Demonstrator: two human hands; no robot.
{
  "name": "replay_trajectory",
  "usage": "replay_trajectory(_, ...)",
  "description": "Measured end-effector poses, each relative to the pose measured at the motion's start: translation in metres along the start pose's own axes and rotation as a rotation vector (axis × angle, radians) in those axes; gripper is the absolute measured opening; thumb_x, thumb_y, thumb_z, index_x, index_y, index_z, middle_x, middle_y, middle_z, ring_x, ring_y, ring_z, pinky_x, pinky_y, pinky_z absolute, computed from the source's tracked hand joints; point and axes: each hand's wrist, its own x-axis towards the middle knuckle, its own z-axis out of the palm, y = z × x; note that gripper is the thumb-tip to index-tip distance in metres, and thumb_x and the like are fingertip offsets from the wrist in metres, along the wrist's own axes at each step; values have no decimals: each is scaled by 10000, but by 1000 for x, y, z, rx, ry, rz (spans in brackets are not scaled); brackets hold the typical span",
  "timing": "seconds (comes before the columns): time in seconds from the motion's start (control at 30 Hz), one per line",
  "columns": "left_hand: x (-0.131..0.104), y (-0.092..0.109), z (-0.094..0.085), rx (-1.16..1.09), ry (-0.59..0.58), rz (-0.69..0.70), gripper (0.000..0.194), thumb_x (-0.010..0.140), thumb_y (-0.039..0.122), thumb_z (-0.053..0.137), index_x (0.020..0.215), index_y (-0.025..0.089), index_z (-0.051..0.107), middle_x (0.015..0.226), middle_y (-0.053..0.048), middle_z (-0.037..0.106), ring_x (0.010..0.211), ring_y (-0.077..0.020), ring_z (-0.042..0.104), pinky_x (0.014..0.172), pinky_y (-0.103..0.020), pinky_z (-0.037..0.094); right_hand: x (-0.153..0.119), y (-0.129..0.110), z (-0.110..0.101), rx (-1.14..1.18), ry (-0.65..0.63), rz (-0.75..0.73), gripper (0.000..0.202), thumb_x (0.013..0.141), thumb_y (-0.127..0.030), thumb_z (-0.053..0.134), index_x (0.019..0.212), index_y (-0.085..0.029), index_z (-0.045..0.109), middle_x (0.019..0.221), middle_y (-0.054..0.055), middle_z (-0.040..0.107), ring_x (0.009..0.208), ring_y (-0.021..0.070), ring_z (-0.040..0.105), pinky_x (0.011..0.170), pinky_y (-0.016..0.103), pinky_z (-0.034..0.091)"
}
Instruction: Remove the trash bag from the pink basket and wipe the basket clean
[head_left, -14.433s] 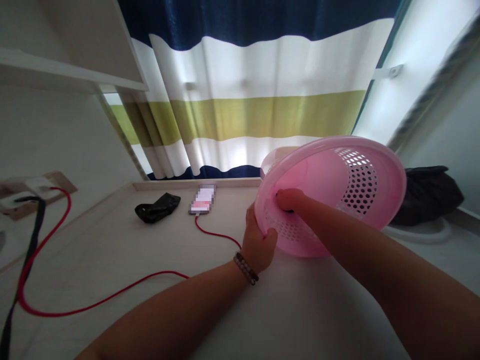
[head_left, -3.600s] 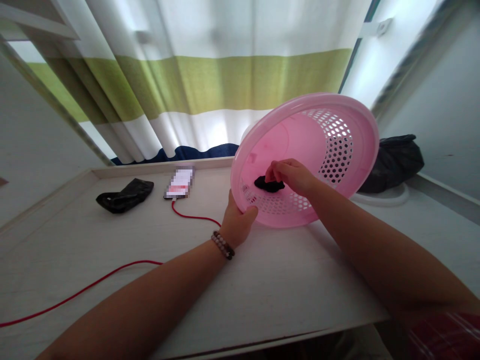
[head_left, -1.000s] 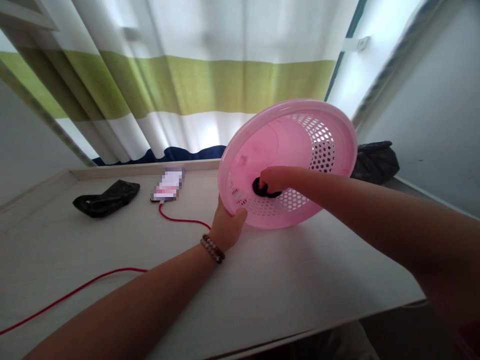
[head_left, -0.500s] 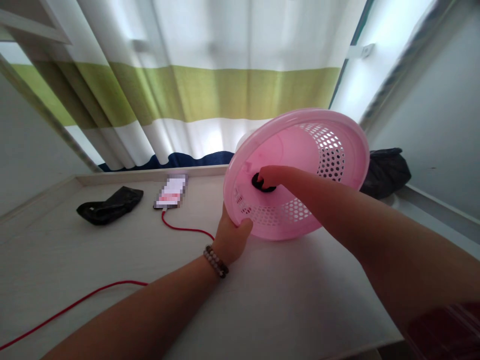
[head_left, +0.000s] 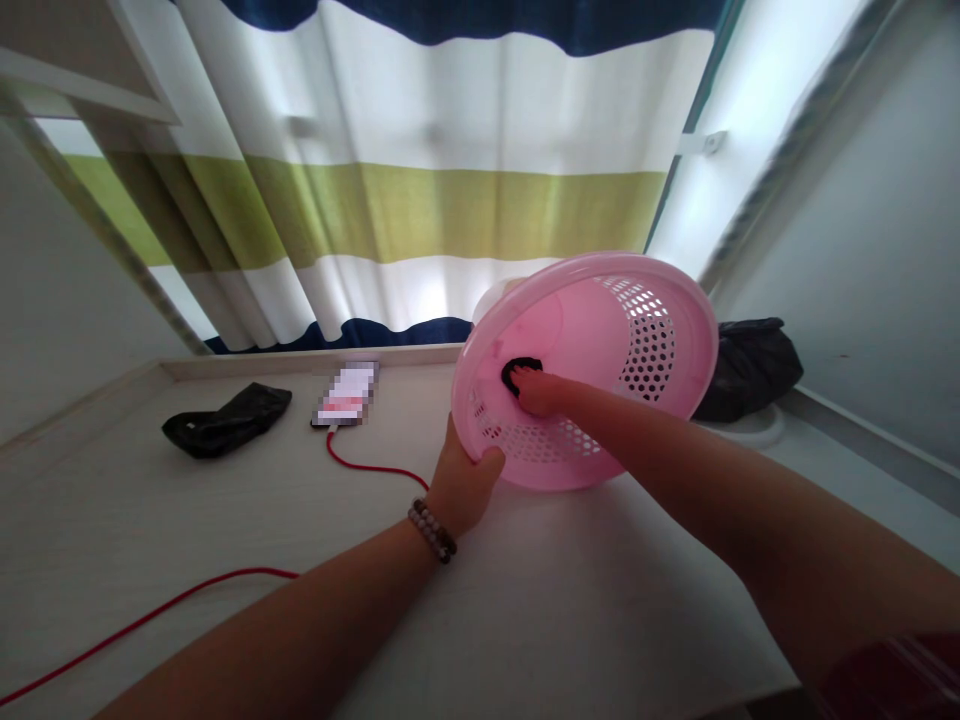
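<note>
A pink plastic basket [head_left: 585, 270] with perforated sides lies tilted on its side, its mouth facing me. My left hand [head_left: 465, 480] grips the lower left of its rim, thumb on the inside and fingers behind, mostly hidden. Deep inside the basket, my right hand [head_left: 534, 388] has its fingers on a black cloth [head_left: 512, 375], pressed against the inner wall. Part of the cloth is covered by the hand.
A black pouch-like item [head_left: 225, 420] and a phone [head_left: 346, 395] on a red cable [head_left: 375, 467] lie left on the pale tabletop [head_left: 360, 620]. Behind the basket at right sits a black bag [head_left: 754, 370]. A striped curtain [head_left: 450, 215] hangs at the back.
Inside the basket, my right hand has shifted with the black cloth along the inner wall, its fingers now flatter over it. My left hand keeps hold of the rim. The view has tilted up slightly.
</note>
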Motion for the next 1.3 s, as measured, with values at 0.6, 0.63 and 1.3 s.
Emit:
replay_trajectory(0.6,-1,-3,0,32,9,29,561,737,89,551,1285,155,447,1249,-109,574,1139,-219,557,1052,-430,393,4,7,-41,102,-164,-122,332,818,-296,548,1106,-175,661,1105,85,673,918,213,628,836,288,461)
replay_trajectory(0.63,-1,-3,0,35,12,31,575,736,90,552,1295,156,435,1241,-109,578,1135,-219,557,1048,-429,395,3,9,-46,155,-216,-75,348,796,-317,578,1104,-183,666,1063,69,687,862,198,634,782,275,472)
replay_trajectory(1.3,-4,0,-1,25,14,25,561,727,78,555,1267,165,431,1180,-102,580,1092,-213,558,997,-413,419,-27,-4,-64,89,-372,43,460,606,-340,725,1025,-153,711,837,61,695,706,184,617,663,289,455)
